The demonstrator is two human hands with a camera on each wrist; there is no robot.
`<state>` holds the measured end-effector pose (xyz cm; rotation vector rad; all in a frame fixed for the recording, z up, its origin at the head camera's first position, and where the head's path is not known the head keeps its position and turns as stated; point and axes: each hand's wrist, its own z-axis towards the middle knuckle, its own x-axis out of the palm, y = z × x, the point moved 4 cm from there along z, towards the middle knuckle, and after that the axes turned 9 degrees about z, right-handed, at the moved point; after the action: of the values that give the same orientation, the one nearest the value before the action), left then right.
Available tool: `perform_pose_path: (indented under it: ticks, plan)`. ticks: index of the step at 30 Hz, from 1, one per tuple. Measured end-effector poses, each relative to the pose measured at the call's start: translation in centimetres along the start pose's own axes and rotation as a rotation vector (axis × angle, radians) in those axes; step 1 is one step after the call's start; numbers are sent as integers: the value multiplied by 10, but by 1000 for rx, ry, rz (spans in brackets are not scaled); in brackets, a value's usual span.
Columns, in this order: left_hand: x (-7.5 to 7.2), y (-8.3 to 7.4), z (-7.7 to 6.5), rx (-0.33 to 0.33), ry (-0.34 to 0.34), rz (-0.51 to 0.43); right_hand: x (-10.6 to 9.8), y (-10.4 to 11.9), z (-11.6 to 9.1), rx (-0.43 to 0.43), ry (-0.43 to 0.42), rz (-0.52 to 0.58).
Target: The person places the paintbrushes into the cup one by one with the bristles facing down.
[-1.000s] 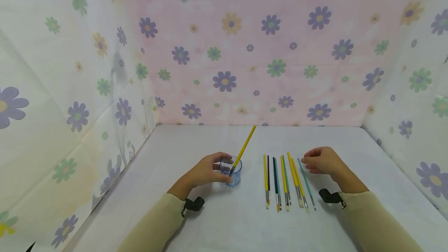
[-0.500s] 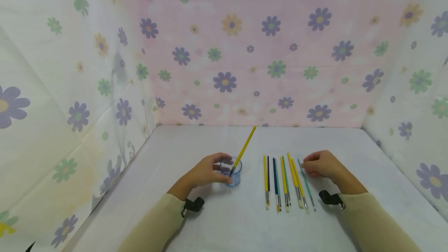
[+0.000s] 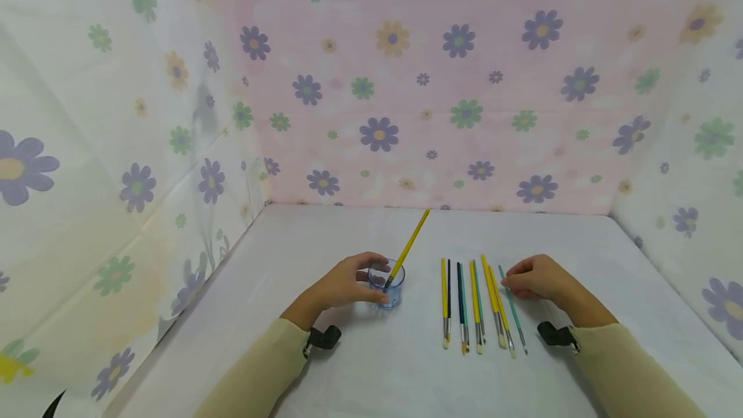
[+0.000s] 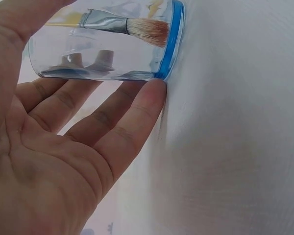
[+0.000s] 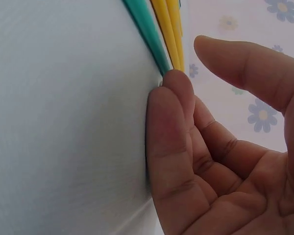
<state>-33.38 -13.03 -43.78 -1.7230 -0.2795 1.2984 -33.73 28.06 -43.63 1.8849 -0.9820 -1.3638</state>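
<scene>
My left hand (image 3: pixel 339 284) holds a clear cup (image 3: pixel 396 297) with a blue base, its thumb and fingers around the side. One yellow paintbrush (image 3: pixel 411 240) leans in the cup, bristles down; the left wrist view shows its pale, reddish-tipped bristles (image 4: pixel 149 32) near the base. My right hand (image 3: pixel 542 279) is at the right end of a row of paintbrushes, beside a thin teal paintbrush (image 3: pixel 514 311). In the right wrist view its fingertips (image 5: pixel 166 105) are low on the table, right at the end of the teal handle (image 5: pixel 146 32), with the thumb raised apart from them.
Several yellow paintbrushes (image 3: pixel 444 295), dark and teal ones lie side by side on the white table (image 3: pixel 406 379), bristles toward the person. Flower-patterned cloth (image 3: pixel 432 108) surrounds the table at the back and both sides.
My right hand has lowered slightly toward the end of the teal paintbrush. The left hand keeps its hold on the cup. The head view has shifted a little.
</scene>
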Motion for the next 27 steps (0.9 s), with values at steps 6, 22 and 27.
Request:
perform_pose_path:
  ticks: [6,22,27]
  plan:
    - [-1,-3,2,-2,5,-4,-2,3,-1,-26,-11,-26]
    - [0,-4,9,21,36,29,3,0,5,14,-69,-111]
    - [-2,-7,12,29,53,90,5,-1,5,50,-87,-108]
